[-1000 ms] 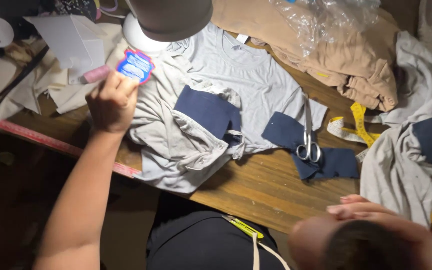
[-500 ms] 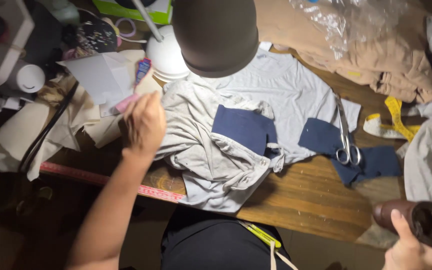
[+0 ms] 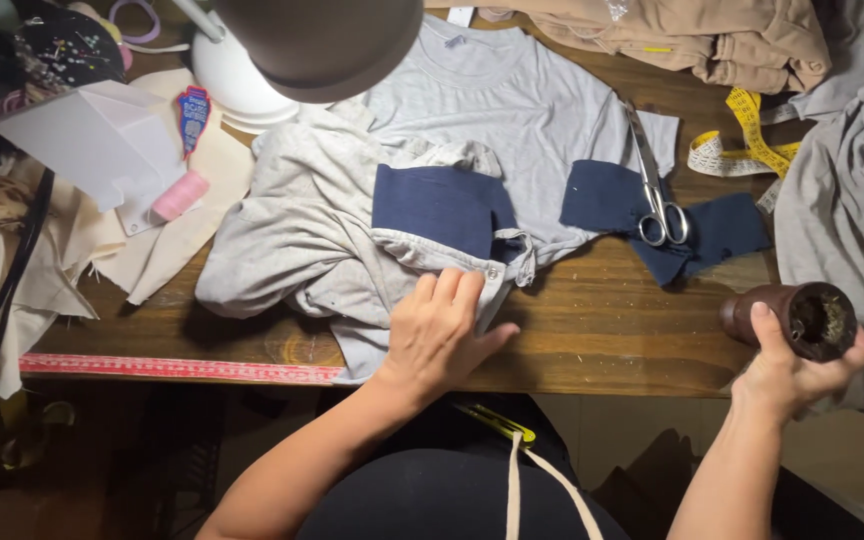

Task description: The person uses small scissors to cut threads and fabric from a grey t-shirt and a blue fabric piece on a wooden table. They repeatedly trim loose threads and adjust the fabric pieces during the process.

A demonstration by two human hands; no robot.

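The wooden table (image 3: 592,340) carries a grey garment (image 3: 352,240) with navy patches, bunched toward the near edge. The left hand (image 3: 439,335) lies flat on its hem, fingers spread, grip released, pressing the cloth down rather than grasping it. The right hand (image 3: 790,362) is clenched around a dark brown cylinder (image 3: 797,318) (its open end faces the camera), held just off the table's right edge. Scissors (image 3: 654,190) lie on a navy scrap nearby. The step appears to be steadying the fabric.
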